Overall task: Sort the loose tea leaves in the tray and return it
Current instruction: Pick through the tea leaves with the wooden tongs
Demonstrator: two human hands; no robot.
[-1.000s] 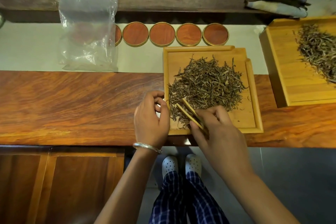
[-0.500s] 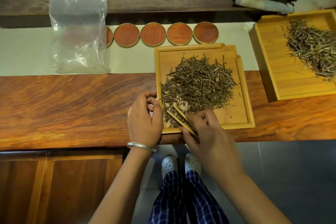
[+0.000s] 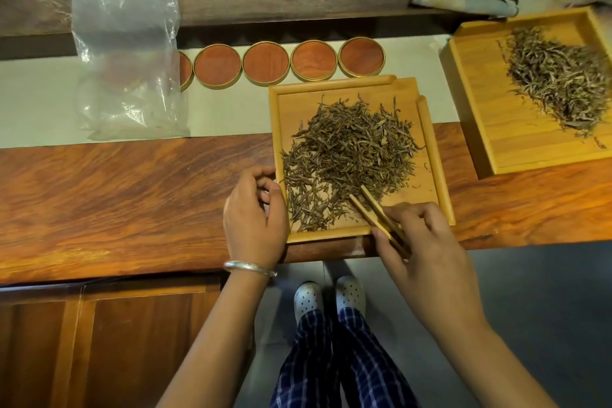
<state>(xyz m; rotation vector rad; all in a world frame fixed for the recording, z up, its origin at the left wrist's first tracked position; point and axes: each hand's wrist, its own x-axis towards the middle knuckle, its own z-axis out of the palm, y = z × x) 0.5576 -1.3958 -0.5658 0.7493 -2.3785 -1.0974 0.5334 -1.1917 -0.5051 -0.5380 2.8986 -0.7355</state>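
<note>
Tray (image 3: 430, 156): light wooden square with a low rim, flat on the desk (image 3: 116, 195), its near edge at the desk's front edge. Your landmark.
Tea (image 3: 347, 156): loose dry leaves heaped in the tray's middle, thinning toward its near-left corner; bare wood along the tray's right side.
Right hand (image 3: 427, 248): at the tray's near-right corner; your fingers (image 3: 402, 214) pinch wooden tongs (image 3: 371, 205).
Tongs: tips slightly apart, lying among the leaves at the near edge of the heap; whether they hold a leaf, cannot tell.
Left hand (image 3: 255, 219): just left of the tray, beside its rim; fingers curled loosely. Whether they hold anything, cannot tell.
Second tray (image 3: 477, 116): right of the tray, well apart, with its own heap.
Bag (image 3: 126, 53): clear plastic, far left of the tray.
Coasters (image 3: 265, 63): a row of round ones just behind the tray.
Handling, tea: likely very light, brittle, apt to scatter. Lift single leaves with the tong tips; squeeze gently.
Handling, tray: likely stiff and light. Take it by two opposite rims and keep it level when you return it, or the leaves may slide off.
Stage: sorting appears under way; return not yet begun.
</note>
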